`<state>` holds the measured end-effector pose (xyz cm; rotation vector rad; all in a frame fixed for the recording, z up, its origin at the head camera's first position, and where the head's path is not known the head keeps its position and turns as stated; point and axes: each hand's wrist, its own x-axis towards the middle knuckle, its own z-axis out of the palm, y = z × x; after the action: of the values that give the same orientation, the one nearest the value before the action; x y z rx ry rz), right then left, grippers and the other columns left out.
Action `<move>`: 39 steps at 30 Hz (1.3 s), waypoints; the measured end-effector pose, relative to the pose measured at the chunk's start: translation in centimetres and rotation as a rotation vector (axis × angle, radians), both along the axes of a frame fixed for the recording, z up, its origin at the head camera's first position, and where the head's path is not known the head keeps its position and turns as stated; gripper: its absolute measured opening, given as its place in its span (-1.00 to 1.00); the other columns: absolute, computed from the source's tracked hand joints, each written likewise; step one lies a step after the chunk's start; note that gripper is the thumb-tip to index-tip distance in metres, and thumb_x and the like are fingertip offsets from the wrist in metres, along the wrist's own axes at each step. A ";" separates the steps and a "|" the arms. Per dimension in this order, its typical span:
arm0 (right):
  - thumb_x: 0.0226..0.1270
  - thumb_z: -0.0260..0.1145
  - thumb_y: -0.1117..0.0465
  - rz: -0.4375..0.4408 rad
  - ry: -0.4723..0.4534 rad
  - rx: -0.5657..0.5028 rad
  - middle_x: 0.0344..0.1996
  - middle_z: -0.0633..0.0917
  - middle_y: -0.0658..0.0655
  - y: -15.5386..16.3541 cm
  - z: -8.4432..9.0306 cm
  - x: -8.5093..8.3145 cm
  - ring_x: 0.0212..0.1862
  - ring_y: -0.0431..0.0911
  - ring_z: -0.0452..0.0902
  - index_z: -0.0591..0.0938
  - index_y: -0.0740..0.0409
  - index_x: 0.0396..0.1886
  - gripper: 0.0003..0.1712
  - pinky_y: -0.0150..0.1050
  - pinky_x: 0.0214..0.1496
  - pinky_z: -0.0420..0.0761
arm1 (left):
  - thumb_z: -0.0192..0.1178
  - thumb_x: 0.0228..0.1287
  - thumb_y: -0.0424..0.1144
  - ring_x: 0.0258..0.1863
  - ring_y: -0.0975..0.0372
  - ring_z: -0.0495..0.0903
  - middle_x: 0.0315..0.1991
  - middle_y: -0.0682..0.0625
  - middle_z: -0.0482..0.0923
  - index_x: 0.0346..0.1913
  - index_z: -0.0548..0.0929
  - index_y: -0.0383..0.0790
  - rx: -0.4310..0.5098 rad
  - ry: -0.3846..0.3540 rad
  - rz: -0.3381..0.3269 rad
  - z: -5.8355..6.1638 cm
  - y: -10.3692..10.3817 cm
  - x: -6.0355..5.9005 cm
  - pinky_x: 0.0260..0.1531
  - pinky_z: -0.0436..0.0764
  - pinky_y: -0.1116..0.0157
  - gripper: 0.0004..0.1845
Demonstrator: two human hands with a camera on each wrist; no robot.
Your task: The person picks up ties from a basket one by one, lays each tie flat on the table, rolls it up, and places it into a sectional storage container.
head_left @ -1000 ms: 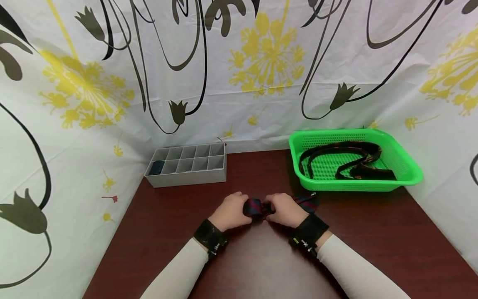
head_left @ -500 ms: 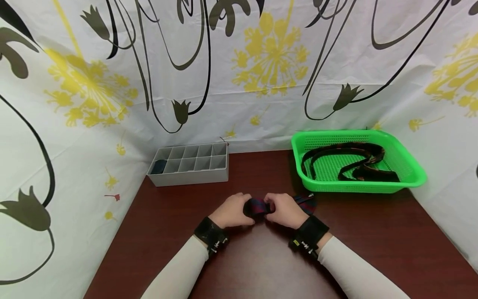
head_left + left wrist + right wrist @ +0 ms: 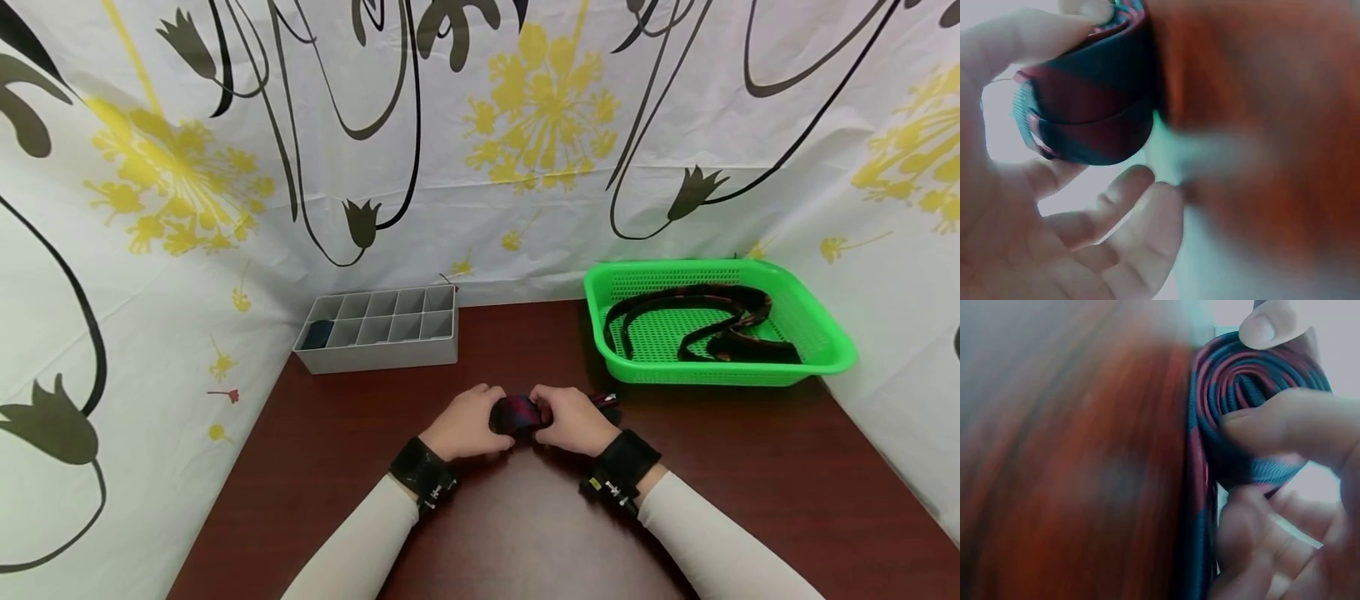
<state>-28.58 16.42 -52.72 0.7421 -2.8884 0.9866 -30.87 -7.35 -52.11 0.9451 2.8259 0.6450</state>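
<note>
A navy and dark red striped necktie [image 3: 516, 415], partly rolled into a coil, lies on the table between both hands. My left hand [image 3: 467, 423] grips the coil's left side, its thumb along the edge in the left wrist view. On the right side, my right hand [image 3: 576, 421] pinches the coil. The right wrist view shows the wound layers [image 3: 1210, 365] end-on, with the thumb [image 3: 1260, 428] across the spiral and a fingertip at the top. A flat unrolled tail [image 3: 1196, 519] runs off along the tabletop; its end [image 3: 606, 402] shows past the right hand.
A grey divided box [image 3: 382, 356] stands at the back left, with a dark blue rolled piece [image 3: 317, 334] in one compartment. At the back right, a green plastic basket [image 3: 720, 373] holds a dark patterned fabric strip [image 3: 750, 350]. A floral curtain [image 3: 420, 225] borders the table.
The tie's loose tail beyond the right hand has become shorter, drawn in toward the coil. Both hands have stayed in nearly the same place, with small finger shifts.
</note>
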 end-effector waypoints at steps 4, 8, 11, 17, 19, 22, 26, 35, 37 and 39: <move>0.06 0.67 0.18 -0.001 -0.047 0.006 -0.49 0.62 -0.14 0.1 0.0 -0.1 -0.47 -0.30 0.48 0.62 -0.06 -0.03 -0.50 -0.34 -0.31 0.51 | 0.48 0.12 0.04 -0.27 0.31 0.54 -0.19 0.11 0.58 0.00 0.61 -0.06 0.025 0.009 -0.003 0.1 0.2 0.0 -0.24 0.58 0.37 -0.55; 0.05 0.70 0.08 0.040 -0.025 -0.033 -0.47 0.60 -0.14 -0.2 0.2 -0.1 -0.44 -0.29 0.48 0.61 -0.13 0.00 -0.45 -0.34 -0.28 0.52 | 0.45 0.06 -0.01 -0.35 0.29 0.51 -0.27 0.11 0.53 -0.08 0.61 -0.04 0.011 0.019 -0.003 0.5 0.0 0.1 -0.35 0.55 0.36 -0.61; 0.04 0.71 0.07 0.043 0.010 -0.037 -0.47 0.55 -0.13 -0.3 0.3 0.0 -0.43 -0.27 0.43 0.61 -0.15 -0.06 -0.48 -0.34 -0.27 0.49 | 0.48 -0.01 -0.01 -0.35 0.29 0.51 -0.25 0.10 0.51 -0.07 0.62 -0.03 -0.005 0.002 -0.006 0.6 -0.1 0.1 -0.36 0.55 0.35 -0.57; 0.00 0.73 0.12 0.029 0.008 0.007 -0.46 0.60 -0.17 -0.1 0.2 0.2 -0.41 -0.30 0.48 0.61 -0.14 -0.13 -0.49 -0.33 -0.26 0.52 | 0.55 0.02 0.02 -0.28 0.33 0.54 -0.18 0.12 0.54 0.00 0.63 -0.03 -0.011 -0.009 -0.057 -0.1 0.1 0.1 -0.26 0.59 0.39 -0.51; 0.00 0.73 0.07 0.040 -0.002 0.012 -0.44 0.62 -0.18 -0.1 0.2 0.1 -0.38 -0.29 0.51 0.60 -0.16 -0.09 -0.47 -0.33 -0.24 0.55 | 0.55 0.03 -0.03 -0.30 0.32 0.54 -0.21 0.12 0.55 -0.05 0.63 -0.03 0.003 0.001 -0.060 -0.1 0.2 0.1 -0.29 0.59 0.39 -0.56; 0.00 0.74 0.00 0.063 -0.014 0.011 -0.41 0.62 -0.18 -0.2 0.4 0.1 -0.34 -0.28 0.54 0.60 -0.19 -0.03 -0.42 -0.32 -0.21 0.58 | 0.55 0.01 -0.09 -0.33 0.31 0.54 -0.25 0.14 0.55 -0.12 0.61 -0.01 0.011 0.005 -0.048 0.0 0.2 0.2 -0.34 0.58 0.39 -0.61; -0.08 0.78 -0.02 0.095 -0.060 0.019 -0.29 0.68 -0.19 -0.1 0.6 0.0 -0.23 -0.28 0.60 0.60 -0.15 0.08 -0.29 -0.28 -0.10 0.62 | 0.55 -0.03 -0.08 -0.34 0.31 0.53 -0.28 0.15 0.54 -0.17 0.60 0.01 0.003 -0.007 -0.041 0.2 -0.1 -0.1 -0.35 0.57 0.39 -0.61; -0.15 0.80 -0.02 0.081 -0.030 0.158 -0.30 0.66 -0.08 -0.1 -0.2 -0.2 -0.28 -0.24 0.50 0.68 0.00 -0.05 -0.35 -0.29 -0.19 0.57 | 0.55 -0.04 -0.04 -0.23 0.27 0.54 -0.18 0.10 0.61 0.07 0.70 -0.16 -0.058 -0.001 -0.028 0.6 -0.8 -0.5 -0.19 0.60 0.33 -0.44; -0.15 0.81 -0.01 0.088 -0.032 0.141 -0.28 0.66 -0.11 -0.2 0.0 -0.1 -0.27 -0.25 0.51 0.67 -0.03 0.01 -0.30 -0.29 -0.18 0.57 | 0.55 -0.05 -0.04 -0.23 0.28 0.53 -0.17 0.09 0.61 0.08 0.71 -0.18 -0.085 0.013 -0.024 0.6 -0.7 -0.3 -0.20 0.60 0.33 -0.42; -0.12 0.79 -0.02 0.111 -0.032 0.098 -0.28 0.66 -0.12 -0.4 0.2 0.0 -0.25 -0.25 0.52 0.64 -0.08 0.09 -0.26 -0.30 -0.15 0.58 | 0.56 -0.05 -0.05 -0.27 0.29 0.53 -0.21 0.09 0.60 0.03 0.72 -0.17 -0.101 0.018 -0.022 0.7 -0.6 -0.1 -0.24 0.59 0.34 -0.46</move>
<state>-28.56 16.06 -52.56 0.9103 -2.9705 0.8799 -30.99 -7.91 -51.38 0.9677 2.8286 0.4893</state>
